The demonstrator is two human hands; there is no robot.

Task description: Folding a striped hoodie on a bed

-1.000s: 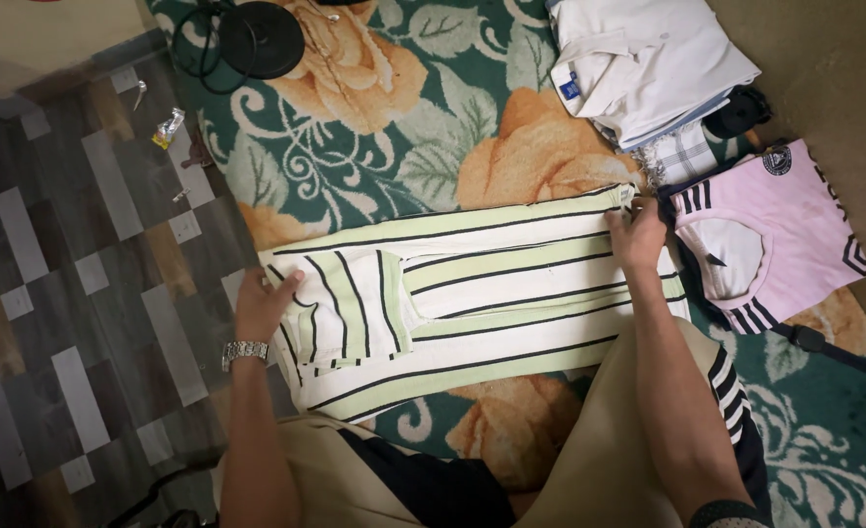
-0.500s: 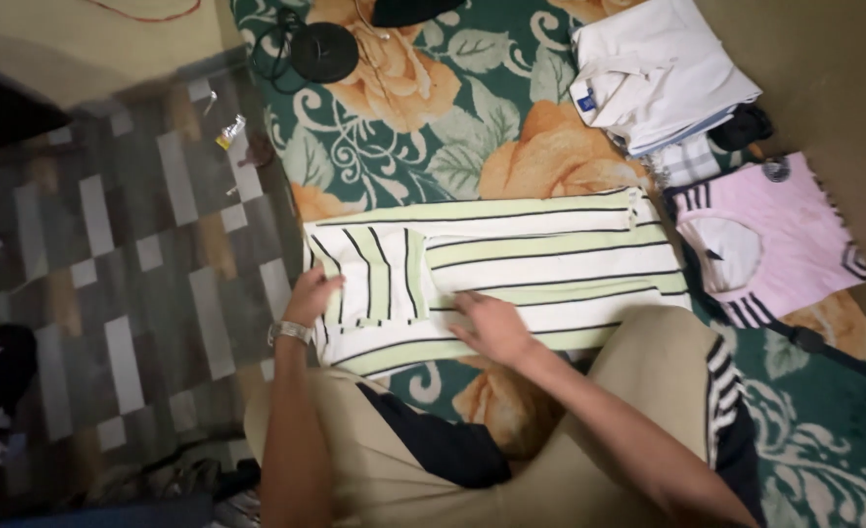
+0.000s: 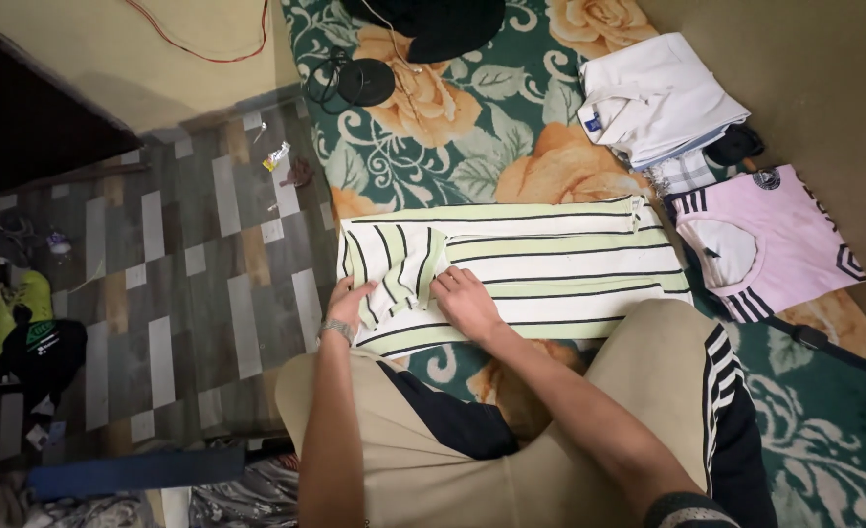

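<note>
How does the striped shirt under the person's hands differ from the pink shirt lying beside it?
The striped shirt is pale green and white with thin dark lines; the pink shirt is plain pink with dark striped trim. The striped shirt is folded into a long band, sleeve turned in, while the pink shirt is a squarer shape. Both hands, left hand and right hand, rest on the striped shirt; none touch the pink shirt. Both lie on the floral rug.

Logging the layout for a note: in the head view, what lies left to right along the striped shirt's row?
Patterned floor → left hand → right hand → striped shirt → pink jersey.
</note>
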